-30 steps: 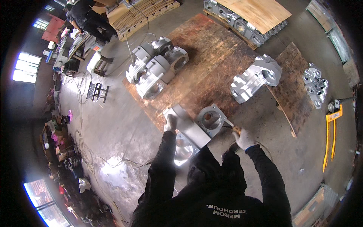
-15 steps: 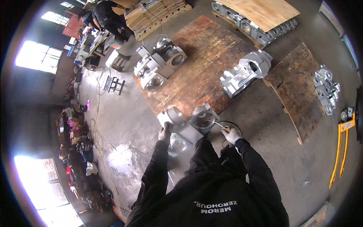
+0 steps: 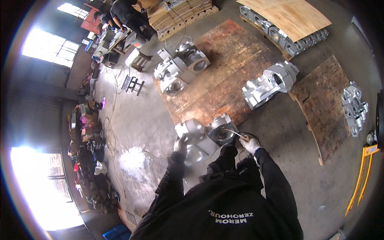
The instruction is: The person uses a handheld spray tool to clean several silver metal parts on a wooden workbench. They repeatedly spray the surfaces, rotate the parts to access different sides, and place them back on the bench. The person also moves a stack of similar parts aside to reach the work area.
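Note:
A large silver metal casting [image 3: 203, 145] with round openings stands in front of me, close to the near edge of a stained wooden board. My left hand [image 3: 181, 145], in a pale work glove, grips the casting's left side; its fingers are partly hidden. My right hand [image 3: 250, 145], gloved too, is closed around the handle of a thin, slightly curved metal rod [image 3: 233, 131]. This rod reaches left into the round opening on the casting's right side. Where exactly its tip touches is too small to tell.
More silver castings [image 3: 174, 76] sit on the wooden board [image 3: 224, 60], another casting [image 3: 272, 83] at its right edge. A second board [image 3: 322, 96] lies farther right, near a yellow pallet jack [image 3: 362, 176]. A cable [image 3: 114, 100] runs across the floor at left. People work at the far left.
My view has turned slightly, so the surroundings sit farther right in the picture. Both hands keep their places, the left on the casting, the right with the rod in the opening.

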Available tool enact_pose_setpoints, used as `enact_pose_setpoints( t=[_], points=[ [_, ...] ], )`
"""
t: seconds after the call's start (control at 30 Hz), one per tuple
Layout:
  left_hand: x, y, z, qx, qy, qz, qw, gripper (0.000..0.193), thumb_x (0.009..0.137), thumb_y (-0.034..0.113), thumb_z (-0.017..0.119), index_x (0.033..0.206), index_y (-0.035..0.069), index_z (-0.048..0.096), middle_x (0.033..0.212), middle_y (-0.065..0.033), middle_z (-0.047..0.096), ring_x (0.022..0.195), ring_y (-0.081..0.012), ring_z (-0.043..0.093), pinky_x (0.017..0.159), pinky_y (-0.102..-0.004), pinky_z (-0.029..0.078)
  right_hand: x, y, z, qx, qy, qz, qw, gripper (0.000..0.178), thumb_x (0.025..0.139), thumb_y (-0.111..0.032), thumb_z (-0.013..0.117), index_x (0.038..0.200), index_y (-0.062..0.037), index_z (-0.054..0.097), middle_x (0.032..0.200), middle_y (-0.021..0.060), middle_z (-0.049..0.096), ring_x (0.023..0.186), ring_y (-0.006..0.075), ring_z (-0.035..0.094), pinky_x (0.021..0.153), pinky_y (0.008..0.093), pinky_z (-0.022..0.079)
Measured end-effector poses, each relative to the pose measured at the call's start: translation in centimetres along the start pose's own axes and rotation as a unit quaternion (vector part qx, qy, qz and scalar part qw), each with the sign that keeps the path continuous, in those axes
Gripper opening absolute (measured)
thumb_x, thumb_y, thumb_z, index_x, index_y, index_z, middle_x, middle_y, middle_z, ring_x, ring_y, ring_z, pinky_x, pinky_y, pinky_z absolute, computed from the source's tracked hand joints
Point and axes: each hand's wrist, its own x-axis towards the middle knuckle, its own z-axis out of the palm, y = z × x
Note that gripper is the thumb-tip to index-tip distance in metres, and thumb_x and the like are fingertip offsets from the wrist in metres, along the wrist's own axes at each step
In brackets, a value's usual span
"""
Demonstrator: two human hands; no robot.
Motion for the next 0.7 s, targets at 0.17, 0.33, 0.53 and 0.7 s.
enact_pose_setpoints(
  t=[0.17, 0.33, 0.53, 0.7],
  points=[
    [2.5, -8.7, -5.1, -0.14, 0.019, -0.204, 0.969, 0.054, 0.1, 0.041, 0.056, 0.138, 0.004, 0.048, 0.113, -0.0181, 0.066, 0.089, -0.0307, 0.071, 0.075, -0.0433, 0.056, -5.7, -4.0, -2.7, 0.045, -0.058, -0.054, 0.996, 0.028, 0.096, -0.03, 0.066, 0.105, -0.0032, 0.068, 0.08, 0.004, 0.063, 0.076, 0.0111, 0.056, 0.072, 0.0304, 0.048],
    [4.1, -9.9, -4.1, -0.106, 0.04, -0.16, 0.981, 0.07, 0.082, 0.025, 0.079, 0.142, 0.013, 0.045, 0.116, -0.0249, 0.064, 0.089, -0.041, 0.069, 0.07, -0.0485, 0.056, -12.5, -16.1, -9.1, -0.079, -0.072, 0.002, 0.994, 0.026, 0.1, -0.027, 0.062, 0.112, -0.0042, 0.067, 0.074, 0.0012, 0.058, 0.068, 0.0087, 0.052, 0.064, 0.0308, 0.048],
    [5.3, -7.7, -4.2, -0.324, 0.004, -0.202, 0.924, 0.064, 0.078, 0.018, 0.079, 0.135, 0.012, 0.05, 0.115, -0.0244, 0.063, 0.096, -0.0424, 0.067, 0.073, -0.0491, 0.056, -10.3, -25.4, -6.3, -0.2, -0.067, -0.234, 0.949, 0.035, 0.095, -0.033, 0.065, 0.116, -0.005, 0.067, 0.085, 0.0174, 0.073, 0.077, 0.0328, 0.072, 0.069, 0.0448, 0.056],
    [6.1, -3.9, -3.6, -0.341, 0.014, -0.234, 0.91, 0.056, 0.085, 0.039, 0.067, 0.133, 0.015, 0.051, 0.126, -0.0231, 0.052, 0.101, -0.0434, 0.061, 0.076, -0.056, 0.055, -6.1, -30.5, -5.3, -0.371, -0.043, -0.133, 0.918, 0.045, 0.091, -0.048, 0.064, 0.106, -0.0061, 0.068, 0.089, 0.0235, 0.071, 0.084, 0.041, 0.07, 0.073, 0.0494, 0.056]
  ],
)
